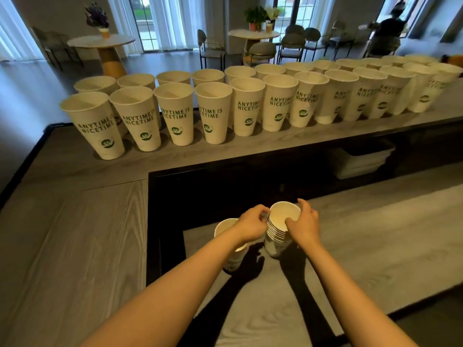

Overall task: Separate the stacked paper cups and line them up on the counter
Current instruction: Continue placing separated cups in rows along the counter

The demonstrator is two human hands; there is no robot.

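Both forearms are bare up to the frame's bottom edge. The left hand (251, 225) and right hand (304, 224) are bare too.

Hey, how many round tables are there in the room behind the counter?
2. One round table stands at the back left, with a flower vase on it. The other is at the back centre, carrying potted plants. More may be hidden out of frame.

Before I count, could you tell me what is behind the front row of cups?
A second row of paper cups stands behind the front row on the counter; only rims show, their lower parts are covered.
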